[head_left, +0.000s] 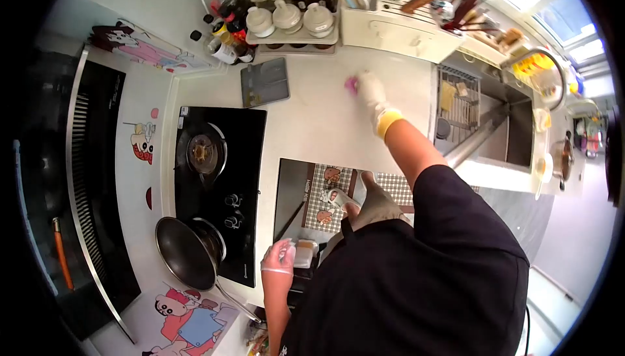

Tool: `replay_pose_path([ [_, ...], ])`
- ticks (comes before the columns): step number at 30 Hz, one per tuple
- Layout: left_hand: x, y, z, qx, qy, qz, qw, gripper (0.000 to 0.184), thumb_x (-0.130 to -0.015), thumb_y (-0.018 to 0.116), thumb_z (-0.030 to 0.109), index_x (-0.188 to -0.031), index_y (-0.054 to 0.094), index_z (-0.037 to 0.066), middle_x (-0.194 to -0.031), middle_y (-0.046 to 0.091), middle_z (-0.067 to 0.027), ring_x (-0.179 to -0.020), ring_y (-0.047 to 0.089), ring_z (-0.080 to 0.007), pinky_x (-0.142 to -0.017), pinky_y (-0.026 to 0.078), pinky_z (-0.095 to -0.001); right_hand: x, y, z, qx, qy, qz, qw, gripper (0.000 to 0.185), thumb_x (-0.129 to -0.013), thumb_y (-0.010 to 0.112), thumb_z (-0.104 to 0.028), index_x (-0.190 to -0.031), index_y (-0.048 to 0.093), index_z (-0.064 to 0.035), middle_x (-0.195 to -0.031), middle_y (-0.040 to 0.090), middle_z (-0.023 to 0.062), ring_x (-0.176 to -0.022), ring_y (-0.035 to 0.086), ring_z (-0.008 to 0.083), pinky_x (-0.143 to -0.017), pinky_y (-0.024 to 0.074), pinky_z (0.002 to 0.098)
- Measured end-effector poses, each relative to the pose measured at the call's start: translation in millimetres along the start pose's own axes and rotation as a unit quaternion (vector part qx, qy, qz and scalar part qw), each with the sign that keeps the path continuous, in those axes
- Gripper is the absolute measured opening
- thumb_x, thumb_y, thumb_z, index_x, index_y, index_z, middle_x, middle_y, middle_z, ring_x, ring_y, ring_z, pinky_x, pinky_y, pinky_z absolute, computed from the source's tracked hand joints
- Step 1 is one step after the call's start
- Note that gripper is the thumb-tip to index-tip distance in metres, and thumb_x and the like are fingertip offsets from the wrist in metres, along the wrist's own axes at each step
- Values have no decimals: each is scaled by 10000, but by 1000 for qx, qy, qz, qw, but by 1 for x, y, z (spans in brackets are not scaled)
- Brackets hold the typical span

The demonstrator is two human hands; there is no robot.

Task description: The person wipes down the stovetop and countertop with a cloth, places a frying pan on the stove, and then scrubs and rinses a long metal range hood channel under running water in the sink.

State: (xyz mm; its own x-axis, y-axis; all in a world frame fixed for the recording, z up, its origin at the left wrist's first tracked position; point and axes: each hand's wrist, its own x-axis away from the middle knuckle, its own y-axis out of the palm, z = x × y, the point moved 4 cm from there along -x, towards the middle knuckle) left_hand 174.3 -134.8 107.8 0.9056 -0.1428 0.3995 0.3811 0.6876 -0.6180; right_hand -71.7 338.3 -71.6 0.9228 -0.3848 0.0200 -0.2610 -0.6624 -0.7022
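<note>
My right hand (372, 92) wears a white glove with a yellow cuff and reaches far out over the pale countertop (312, 131). Its fingers press on a small pink cloth (352, 84), most of it hidden under the glove. In a thin clear glove, my left hand (280, 256) hangs low by the counter's front edge with its fingers curled. Whether something lies inside those fingers is hidden. Right beside it is a clear plastic container (305, 253) with something light brown in it.
A black gas stove (244, 148) stands at left, with a wok (187, 254) on its near burner. A grey folded board (265, 82) lies beyond it. Seasoning jars (287, 17), a white utensil box (397, 34) and bottles line the back. At right is the sink (519, 128).
</note>
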Motion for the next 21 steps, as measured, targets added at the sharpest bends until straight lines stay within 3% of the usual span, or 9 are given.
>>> replay_pose_path([
  [3, 1, 2, 6, -23, -52, 18, 998, 230, -951, 658, 136, -1154, 696, 34, -1038, 731, -185, -949, 715, -330, -860, 563, -396, -55, 6, -23, -2, 2, 181, 983, 113, -871, 639, -129, -891, 750, -121, -904, 705, 197, -880, 693, 360, -775, 546, 491],
  [5, 0, 9, 9, -32, -72, 10, 997, 231, -954, 653, 136, -1158, 694, 36, -1045, 730, -186, -955, 714, -335, -867, 560, -401, -83, 51, -31, 72, 17, 160, 984, 127, -879, 679, -169, -918, 736, -61, -866, 694, 208, -814, 681, 375, -725, 549, 450],
  [7, -2, 15, 14, -12, -96, 7, 995, 236, -963, 640, 138, -1172, 688, 40, -1071, 727, -189, -983, 707, -349, -888, 551, -413, -80, 124, -29, 95, -62, 88, 990, 158, -922, 647, -217, -944, 718, -79, -915, 710, 190, -826, 690, 368, -741, 570, 453],
  [9, -6, 19, 25, -8, -105, 1, 994, 239, -964, 642, 137, -1177, 684, 36, -1075, 727, -188, -992, 705, -349, -892, 549, -413, -12, 109, -100, 76, -127, 23, 989, 138, -934, 623, -170, -979, 726, -90, -922, 720, 179, -841, 707, 334, -763, 576, 443],
  [13, -17, 16, 37, -19, -91, 23, 995, 233, -959, 654, 123, -1174, 673, 32, -1070, 728, -181, -981, 707, -345, -883, 550, -421, 35, 83, -97, 12, -184, -266, 946, 130, -924, 592, -85, -1001, 697, -82, -1026, 716, 173, -916, 717, 310, -820, 573, 434],
  [15, -20, 14, 40, -24, -82, 45, 995, 231, -951, 664, 113, -1169, 669, 35, -1050, 729, -174, -972, 706, -345, -868, 552, -426, -25, 96, -40, -122, -28, -264, 956, 155, -958, 559, -114, -1023, 699, -95, -983, 728, 159, -881, 727, 309, -809, 578, 429],
  [17, -19, 18, 43, -4, -102, 50, 993, 231, -951, 662, 115, -1168, 669, 36, -1048, 726, -179, -969, 704, -351, -866, 552, -427, -60, 56, -71, -27, -53, -79, 995, 178, -981, 536, -150, -1027, 702, -103, -935, 735, 165, -871, 729, 337, -786, 579, 442],
  [19, -14, 26, 32, -18, -105, 39, 994, 230, -953, 650, 130, -1163, 669, 38, -1051, 716, -192, -960, 698, -370, -857, 553, -436, -93, 88, -85, 137, -42, -28, 989, 219, -1000, 515, -191, -1039, 700, -82, -939, 721, 184, -780, 686, 373, -733, 562, 414],
  [21, -16, 33, 36, -20, -99, 38, 994, 229, -955, 644, 136, -1161, 670, 40, -1057, 713, -195, -961, 695, -375, -856, 551, -441, -110, 147, -86, 95, -68, -53, 992, 214, -996, 511, -171, -1052, 697, -82, -946, 719, 191, -816, 695, 374, -745, 558, 432],
])
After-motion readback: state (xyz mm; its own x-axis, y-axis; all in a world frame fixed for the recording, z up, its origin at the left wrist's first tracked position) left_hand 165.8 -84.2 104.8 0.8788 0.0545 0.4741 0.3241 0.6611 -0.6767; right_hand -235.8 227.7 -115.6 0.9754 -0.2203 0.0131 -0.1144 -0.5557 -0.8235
